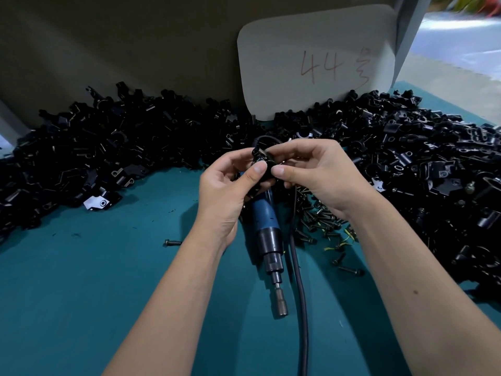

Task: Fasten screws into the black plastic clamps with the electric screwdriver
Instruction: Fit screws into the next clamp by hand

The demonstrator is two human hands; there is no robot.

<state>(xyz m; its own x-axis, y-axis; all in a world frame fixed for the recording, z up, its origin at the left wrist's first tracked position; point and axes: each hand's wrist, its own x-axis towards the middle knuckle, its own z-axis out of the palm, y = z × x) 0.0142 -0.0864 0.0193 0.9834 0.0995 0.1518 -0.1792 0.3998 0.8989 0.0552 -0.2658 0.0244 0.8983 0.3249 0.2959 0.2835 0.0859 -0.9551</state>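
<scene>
Hands meet above the middle of the table, both pinching one black clamp [260,164] between them: left hand [230,185] has thumb and curled fingers round its left side, right hand [311,172] nips its right side with thumb and forefinger. Clamp is small, glossy, mostly hidden by the fingers; whether a screw sits in it cannot be told. Screwdriver [267,229] lies flat on the table just under the hands, held by neither, blue body, black collar, metal socket bit pointing toward the camera. Its black cord [299,280] loops up behind the hands and runs down beside it on the right. Loose screws [317,218] lie heaped under the right wrist, dark with washers, a few strays nearer the camera, and a single screw [172,242] sits apart to the left of the left forearm. Clamp pile [113,147] spreads in a wide black arc across the back and right of the teal table [81,294]. Grey card [317,63] stands propped behind the pile, hand-written "44" in red plus one character too scrawled to read.
</scene>
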